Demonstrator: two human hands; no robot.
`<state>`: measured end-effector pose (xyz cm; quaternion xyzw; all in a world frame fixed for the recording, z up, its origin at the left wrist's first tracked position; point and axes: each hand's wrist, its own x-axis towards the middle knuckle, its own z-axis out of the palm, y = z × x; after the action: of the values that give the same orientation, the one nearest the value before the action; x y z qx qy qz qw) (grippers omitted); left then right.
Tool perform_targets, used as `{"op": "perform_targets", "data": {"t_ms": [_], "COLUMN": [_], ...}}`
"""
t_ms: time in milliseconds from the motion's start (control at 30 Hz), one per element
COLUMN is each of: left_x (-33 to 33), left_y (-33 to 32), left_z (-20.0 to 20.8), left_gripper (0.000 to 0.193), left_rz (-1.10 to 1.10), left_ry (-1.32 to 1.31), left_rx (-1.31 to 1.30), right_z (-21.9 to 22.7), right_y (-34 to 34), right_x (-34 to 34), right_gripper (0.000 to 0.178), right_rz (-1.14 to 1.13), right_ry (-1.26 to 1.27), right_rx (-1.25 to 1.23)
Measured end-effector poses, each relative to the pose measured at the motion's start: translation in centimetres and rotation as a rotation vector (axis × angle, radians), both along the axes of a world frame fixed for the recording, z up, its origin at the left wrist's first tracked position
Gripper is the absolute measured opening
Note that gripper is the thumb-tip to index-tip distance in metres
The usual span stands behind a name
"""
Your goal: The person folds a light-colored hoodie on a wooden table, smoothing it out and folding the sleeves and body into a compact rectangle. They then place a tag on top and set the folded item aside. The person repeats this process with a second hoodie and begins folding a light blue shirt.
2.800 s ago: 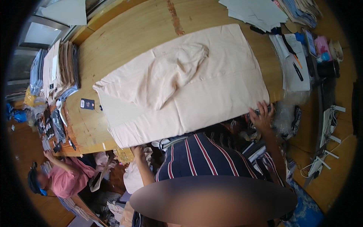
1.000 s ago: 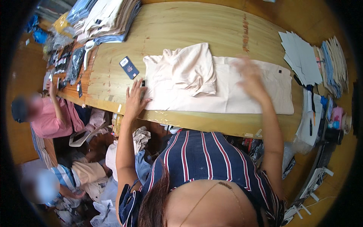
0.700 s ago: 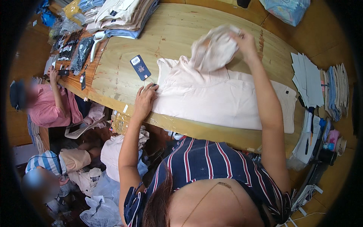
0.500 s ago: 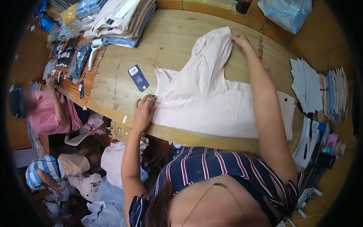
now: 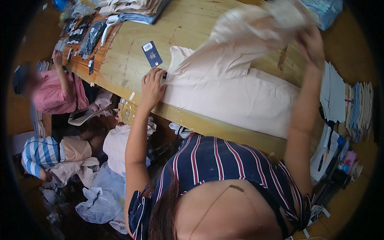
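Note:
A pale pink garment [image 5: 224, 94], which looks like a pair of trousers, lies across the wooden table in front of me. Its far leg is lifted off the tabletop and blurred by motion. Up at the far right, my right hand [image 5: 312, 46] grips the end of that leg, its fingers partly smeared. My left hand [image 5: 153, 90] has its fingers curled on the garment's left edge, where the cloth pulls into taut creases. Just beyond those fingers lies a dark blue hang tag [image 5: 151, 55] with a white sticker. My right forearm hides the near leg's right end.
Folded garments [image 5: 136, 9] are stacked at the far left, near a white handheld tool [image 5: 109, 29] and black tags. Papers [image 5: 333, 92] and folded cloths [image 5: 359, 106] stand at right. A person in pink [image 5: 60, 92] and another in blue stripes [image 5: 42, 154] are at left.
My right hand has moved right and toward me, raising the far leg from the table and swinging it rightward. My left hand stays on the garment's left edge. The whole view has shifted.

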<state>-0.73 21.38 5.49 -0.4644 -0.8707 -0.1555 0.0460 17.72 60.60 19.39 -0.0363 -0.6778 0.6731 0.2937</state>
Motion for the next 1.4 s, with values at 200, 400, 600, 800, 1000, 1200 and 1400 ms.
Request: {"op": "perform_targets", "data": {"t_ms": [200,400,600,800,1000,1200,1400], "left_x": [0.3,0.8,5.6,6.7,3.6,19.4,20.9], "left_y": [0.5,0.7,5.9,8.0,5.4,16.6,16.6], "left_z": [-0.4,0.3,-1.2,-4.4,-3.6,-3.1,-6.3], "left_gripper": [0.054,0.052,0.050,0.048,0.049,0.060,0.064], "left_rz": [-0.003,-0.062,0.039,-0.052,-0.042,-0.658,-0.710], "left_ry": [0.063,0.168,0.048,0.178,-0.038,-0.028,-0.014], "left_rx": [-0.031,-0.103,0.078,-0.203,0.040,0.298,0.111], "right_z": [-8.9,-15.4,-18.3,-17.7,-18.0,-20.2,-21.3], "right_y": [-2.0,-2.3,-2.6,-9.9,-15.7,-14.0,-13.1], "right_x": [18.5,23.3,28.8,30.4,28.6,30.8,31.5], "right_gripper": [0.016,0.020,0.028,0.054,0.056,0.056,0.052], "right_rz": [0.034,-0.196,-1.057,-1.339,-1.373,-1.161,-1.242], "right_ry": [-0.520,-0.546,-0.961,-1.490,-1.416,-1.191,-0.966], "right_rx": [0.098,0.264,0.617,0.717,0.656,0.427,0.198]}}
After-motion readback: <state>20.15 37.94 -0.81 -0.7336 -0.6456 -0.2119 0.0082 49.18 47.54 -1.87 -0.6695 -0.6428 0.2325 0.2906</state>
